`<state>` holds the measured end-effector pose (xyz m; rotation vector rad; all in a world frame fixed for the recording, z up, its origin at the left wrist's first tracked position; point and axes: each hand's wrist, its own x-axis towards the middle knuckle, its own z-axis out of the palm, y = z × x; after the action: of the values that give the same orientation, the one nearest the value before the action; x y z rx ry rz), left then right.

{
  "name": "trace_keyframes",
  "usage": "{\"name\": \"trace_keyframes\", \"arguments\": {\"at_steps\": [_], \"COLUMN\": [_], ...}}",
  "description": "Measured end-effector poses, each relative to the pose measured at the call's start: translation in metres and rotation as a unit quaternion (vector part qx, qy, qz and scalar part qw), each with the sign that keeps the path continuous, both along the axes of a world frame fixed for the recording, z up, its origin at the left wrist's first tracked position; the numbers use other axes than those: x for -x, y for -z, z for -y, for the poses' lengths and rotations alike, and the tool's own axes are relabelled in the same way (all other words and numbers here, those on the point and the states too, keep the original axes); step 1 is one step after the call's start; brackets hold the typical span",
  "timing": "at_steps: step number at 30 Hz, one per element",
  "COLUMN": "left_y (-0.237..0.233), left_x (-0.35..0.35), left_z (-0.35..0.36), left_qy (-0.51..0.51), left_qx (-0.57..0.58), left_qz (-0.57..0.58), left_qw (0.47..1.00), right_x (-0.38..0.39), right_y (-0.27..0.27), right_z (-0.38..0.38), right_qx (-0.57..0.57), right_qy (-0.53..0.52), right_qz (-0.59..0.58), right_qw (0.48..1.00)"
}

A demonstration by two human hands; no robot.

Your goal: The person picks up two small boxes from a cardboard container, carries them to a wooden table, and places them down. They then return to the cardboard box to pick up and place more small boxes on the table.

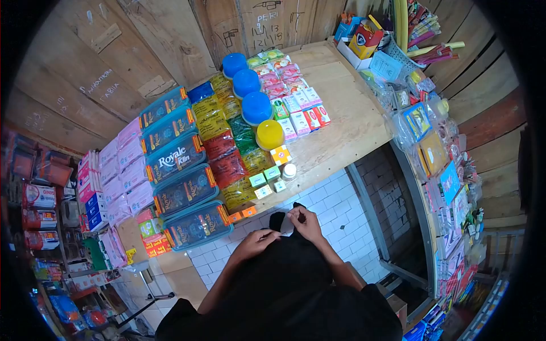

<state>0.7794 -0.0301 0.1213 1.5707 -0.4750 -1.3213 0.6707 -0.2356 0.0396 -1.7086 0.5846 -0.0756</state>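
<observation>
Both hands are held close together in front of my black shirt, just off the table's near edge. My right hand (307,224) is closed in a pinch. Against its fingertips is a small pale, see-through piece (287,226), which looks like thin plastic. My left hand (256,244) is closed, its fingertips pointing at the same piece; what they hold, if anything, is too small to make out. Nearest on the table are a white-capped bottle (289,171), small green-and-white boxes (257,180) and orange boxes (249,212).
The wooden table (347,108) carries Royale Klin packs (173,159), pink packs (133,173), yellow sachet packs (210,119), blue-lidded tubs (257,108), a yellow-lidded tub (270,135) and soap boxes (300,123). Right stands a goods-filled shelf (429,153); tiled floor (341,210) lies below.
</observation>
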Motion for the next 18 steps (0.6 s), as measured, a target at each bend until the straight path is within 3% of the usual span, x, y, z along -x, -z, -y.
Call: {"name": "trace_keyframes", "arguments": {"at_steps": [5,18], "left_y": [-0.043,-0.03], "left_x": [-0.007,-0.03], "left_z": [0.011,0.03], "left_qy": [-0.21,-0.235], "left_qx": [0.044,0.07], "left_qz": [-0.055,-0.148], "left_qw": [0.975,0.958], "right_x": [-0.034,-0.06], "right_y": [-0.049,-0.072], "right_z": [-0.014,-0.023], "right_qx": [0.032,0.053], "right_qy": [0.021,-0.059], "right_qz": [0.096,0.102], "right_qw": [0.995,0.992]}}
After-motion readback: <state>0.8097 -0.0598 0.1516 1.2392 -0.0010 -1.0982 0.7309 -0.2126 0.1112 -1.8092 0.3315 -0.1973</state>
